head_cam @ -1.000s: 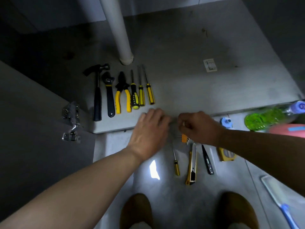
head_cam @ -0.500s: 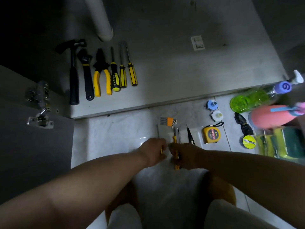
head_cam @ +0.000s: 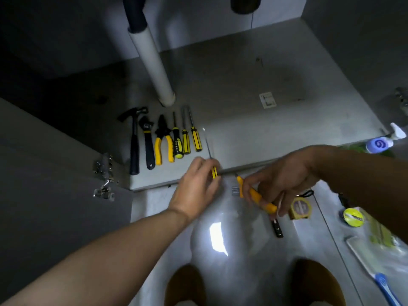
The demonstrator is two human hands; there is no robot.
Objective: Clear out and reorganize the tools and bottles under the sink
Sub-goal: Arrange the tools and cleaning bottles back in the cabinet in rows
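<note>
On the cabinet floor (head_cam: 276, 133) a row of tools lies side by side: a hammer (head_cam: 134, 142), a wrench (head_cam: 148, 144), yellow pliers (head_cam: 163, 142) and three screwdrivers (head_cam: 186, 138). My left hand (head_cam: 196, 186) grips a thin yellow-handled screwdriver (head_cam: 213, 172), its shaft pointing up over the cabinet's front edge, right of the row. My right hand (head_cam: 284, 177) holds a yellow utility knife (head_cam: 254, 195) just in front of the cabinet, above the floor tiles.
A white drain pipe (head_cam: 152, 62) stands behind the tool row. On the tiles at right lie a yellow tape measure (head_cam: 300, 208), a black tool (head_cam: 277, 228), a yellow roll (head_cam: 352, 217), a spray bottle (head_cam: 379, 144) and a brush (head_cam: 384, 286). A door hinge (head_cam: 103, 175) juts out at left.
Both hands picked tools off the tiles and rose toward the cabinet edge; the left now carries a thin screwdriver, the right the utility knife. The camera tilted up again.
</note>
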